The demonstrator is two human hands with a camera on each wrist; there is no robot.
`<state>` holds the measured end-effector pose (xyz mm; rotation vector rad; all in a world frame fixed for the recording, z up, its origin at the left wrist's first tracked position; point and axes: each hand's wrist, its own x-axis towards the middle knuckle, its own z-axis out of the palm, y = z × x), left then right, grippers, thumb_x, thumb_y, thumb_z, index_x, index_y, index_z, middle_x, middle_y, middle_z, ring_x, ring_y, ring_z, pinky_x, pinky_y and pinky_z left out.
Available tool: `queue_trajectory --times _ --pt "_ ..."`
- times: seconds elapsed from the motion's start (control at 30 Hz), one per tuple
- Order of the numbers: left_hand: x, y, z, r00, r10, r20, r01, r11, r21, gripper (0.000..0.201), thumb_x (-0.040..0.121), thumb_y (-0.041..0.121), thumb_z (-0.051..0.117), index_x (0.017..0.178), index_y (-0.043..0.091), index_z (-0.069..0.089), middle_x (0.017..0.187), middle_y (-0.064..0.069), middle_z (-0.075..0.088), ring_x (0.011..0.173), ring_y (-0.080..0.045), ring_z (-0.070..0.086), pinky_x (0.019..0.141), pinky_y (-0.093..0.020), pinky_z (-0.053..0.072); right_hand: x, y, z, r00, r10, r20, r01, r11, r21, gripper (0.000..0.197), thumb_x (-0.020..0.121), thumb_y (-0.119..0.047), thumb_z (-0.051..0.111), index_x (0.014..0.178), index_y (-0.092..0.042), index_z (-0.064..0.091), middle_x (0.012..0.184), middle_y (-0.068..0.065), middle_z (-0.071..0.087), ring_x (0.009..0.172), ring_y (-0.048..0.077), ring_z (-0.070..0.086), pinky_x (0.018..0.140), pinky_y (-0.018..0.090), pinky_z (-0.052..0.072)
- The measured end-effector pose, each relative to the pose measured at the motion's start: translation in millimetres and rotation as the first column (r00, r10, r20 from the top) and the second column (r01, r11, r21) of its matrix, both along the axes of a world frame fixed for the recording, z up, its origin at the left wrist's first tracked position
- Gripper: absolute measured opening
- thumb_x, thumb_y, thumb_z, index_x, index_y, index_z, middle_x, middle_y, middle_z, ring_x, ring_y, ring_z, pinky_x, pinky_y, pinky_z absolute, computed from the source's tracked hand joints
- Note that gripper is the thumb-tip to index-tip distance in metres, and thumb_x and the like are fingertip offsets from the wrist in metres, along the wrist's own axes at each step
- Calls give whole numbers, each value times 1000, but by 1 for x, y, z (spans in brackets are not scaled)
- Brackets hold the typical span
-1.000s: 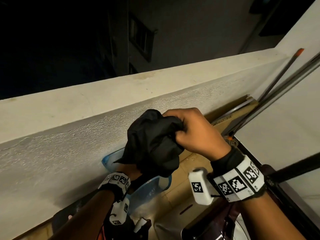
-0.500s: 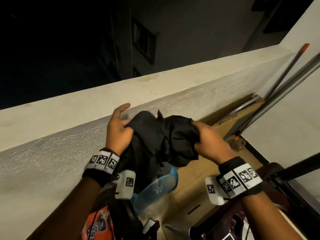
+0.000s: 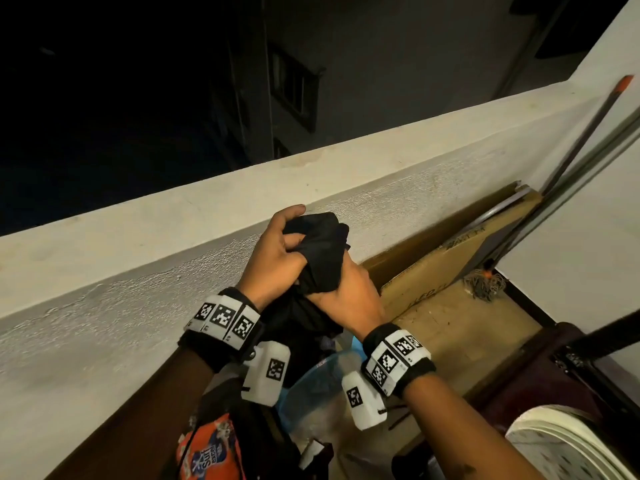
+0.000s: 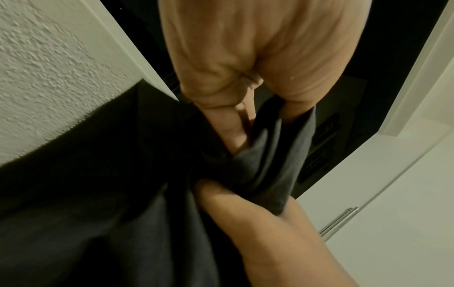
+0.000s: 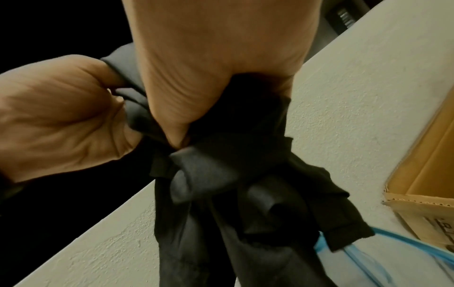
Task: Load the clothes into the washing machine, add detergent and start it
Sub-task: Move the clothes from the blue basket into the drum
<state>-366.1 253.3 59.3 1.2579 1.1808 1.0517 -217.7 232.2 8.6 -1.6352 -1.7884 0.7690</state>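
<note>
- Against the white parapet wall (image 3: 145, 258), a black garment (image 3: 320, 251) is being held up in the air by both hands, its upper part bunched level with the wall's ledge.
- Left hand (image 3: 273, 258) is gripping the top of the garment, fingers curled into the folds; in the left wrist view its fingers (image 4: 236, 128) are digging into the cloth (image 4: 123, 174).
- Right hand (image 3: 349, 296) is clamping the garment just below the left hand, the two hands touching; the right wrist view is showing its palm (image 5: 209, 77) closed round the twisted fabric (image 5: 221, 184).
- Loose lower part of the garment is hanging down in front of the wall, above a blue-rimmed clear plastic bag (image 3: 311, 389).
- An orange detergent packet (image 3: 207, 448) is lying at the foot of the wall, below the left wrist.
- Flattened cardboard (image 3: 450, 265) is leaning against the wall beyond the right hand, with long poles (image 3: 585, 129) standing in the corner.
- A white perforated rim (image 3: 568, 445) is showing away from the wall at the lower right; what it belongs to cannot be told.
</note>
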Motion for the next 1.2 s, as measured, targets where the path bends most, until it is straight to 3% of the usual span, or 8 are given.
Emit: queue_trajectory --times 0.17,0.3,0.4,0.57,0.7,0.8,0.97,1.2 --pt "-35 -13 -22 980 -197 14 195 979 65 92 73 -1 71 148 28 26 111 -9 71 96 -18 70 82 -26 55 17 0 1 987 -39 155 18 990 137 35 82 -23 63 116 -27 62 98 9 73 91 36 69 70 39 56" --pt "-62 -24 -84 998 -42 -56 44 999 31 88 64 8 63 142 25 26 108 -15 64 84 -21 58 77 -31 49 33 5 26 937 17 349 -101 969 225 41 83 -32 62 123 -31 61 109 1 68 95 32 68 72 41 56" --pt "-65 -36 -129 947 -133 -294 95 985 -141 108 53 35 76 142 33 15 134 -9 53 109 -21 53 89 -33 46 44 6 57 967 43 251 -124 940 318 43 81 -39 55 121 -27 65 106 3 69 94 31 69 72 43 56" --pt "-28 -38 -153 887 -193 -420 120 974 -193 132 62 28 92 154 17 -3 153 3 30 136 -14 34 110 -29 35 51 1 113 996 60 59 -79 904 421 35 83 -24 62 116 -19 72 102 -1 74 95 19 71 75 37 55" --pt "2 -25 -138 869 -218 -443 164 974 -158 107 63 22 90 147 6 27 139 -2 46 126 -14 47 100 -23 38 52 -13 155 980 169 -105 -102 879 466 17 83 -11 65 96 -20 72 76 5 67 79 4 58 63 32 45" --pt "15 -23 -123 812 -281 -512 232 960 -158 83 70 50 67 135 2 48 135 -18 55 126 -32 51 99 -21 32 56 -18 173 973 195 -122 -115 872 476 13 85 -11 66 82 -23 63 72 21 56 76 7 45 60 40 40" --pt "17 -16 -126 992 42 -123 -61 986 -155 63 82 4 72 134 24 42 110 -2 68 103 -18 64 103 -35 45 73 -21 170 986 109 -124 -37 878 477 29 85 -8 67 74 -34 59 69 13 55 73 3 44 60 29 38" --pt "-9 -27 -114 941 335 48 -327 938 -117 57 87 -7 59 105 46 48 108 -21 67 97 -35 69 92 -50 52 96 -12 117 975 -122 184 47 928 370 14 85 -20 64 97 -25 68 85 1 67 78 16 66 64 34 52"
